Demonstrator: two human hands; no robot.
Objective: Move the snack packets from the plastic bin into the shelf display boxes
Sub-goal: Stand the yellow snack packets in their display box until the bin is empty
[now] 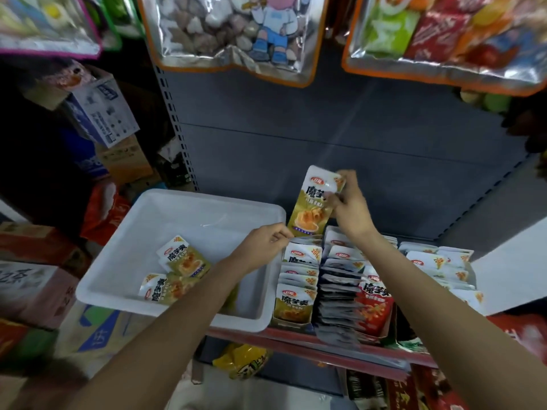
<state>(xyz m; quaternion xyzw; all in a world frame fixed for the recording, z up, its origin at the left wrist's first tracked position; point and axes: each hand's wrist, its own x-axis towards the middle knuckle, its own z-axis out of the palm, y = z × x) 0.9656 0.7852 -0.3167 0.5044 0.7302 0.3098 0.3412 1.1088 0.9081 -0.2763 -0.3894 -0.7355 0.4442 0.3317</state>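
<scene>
Right hand (349,208) pinches a yellow packet (313,202) upright over the leftmost display box (296,291), probably to slot it in behind; left hand (263,241) pinches its bottom corner. Few packets (177,270) left in the bin (165,214).

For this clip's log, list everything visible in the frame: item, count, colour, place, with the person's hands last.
plastic bin: one, white, on the shelf's left end.
packets in the bin: at least two, yellow-green and white, near its front left.
held packet: one, yellow-green and white, upright above the display boxes.
left display box: one row of matching yellow-green packets, just right of the bin.
red packets: one row, right of the yellow-green row; count unclear.
hanging snack bags: several, orange-edged and pink-edged, above the shelf.
cardboard cartons: several, stacked at left.
left hand: at the left box's back packets, fingers curled.
right hand: pinches the held packet.
</scene>
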